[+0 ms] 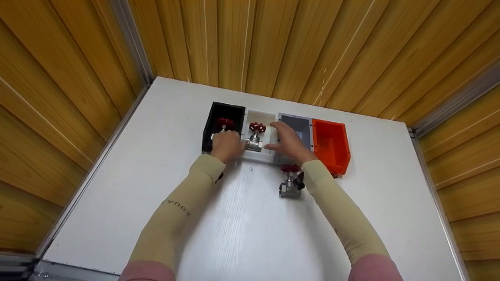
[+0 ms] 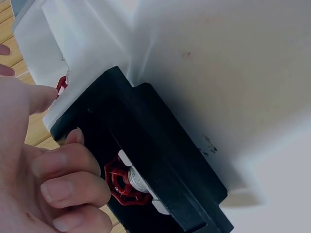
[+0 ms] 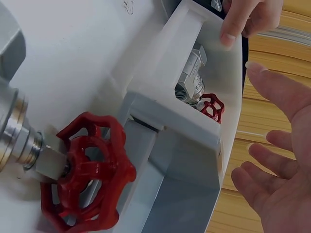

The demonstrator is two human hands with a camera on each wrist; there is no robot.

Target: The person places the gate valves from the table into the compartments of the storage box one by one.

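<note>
A metal gate valve with a red handwheel [image 1: 257, 128] sits in the white bin [image 1: 259, 116], between my two hands. My left hand [image 1: 226, 146] is over the front of the black bin [image 1: 208, 128], its fingers loosely curled and its thumb extended by the white bin. Another red-handled valve [image 2: 127, 182] lies inside the black bin. My right hand [image 1: 290, 141] hovers over the white and grey bins with fingers spread; in the right wrist view its palm [image 3: 286, 189] holds nothing. A third gate valve [image 1: 290, 191] stands on the table before the grey bin [image 1: 295, 121].
At the right end of the row is an orange bin [image 1: 332, 148], with a bit of red showing at its front edge. A black-handled piece [image 1: 299, 181] is beside the table valve, partly behind the right sleeve. Wood-patterned panels [image 1: 250, 47] enclose the white table [image 1: 250, 226].
</note>
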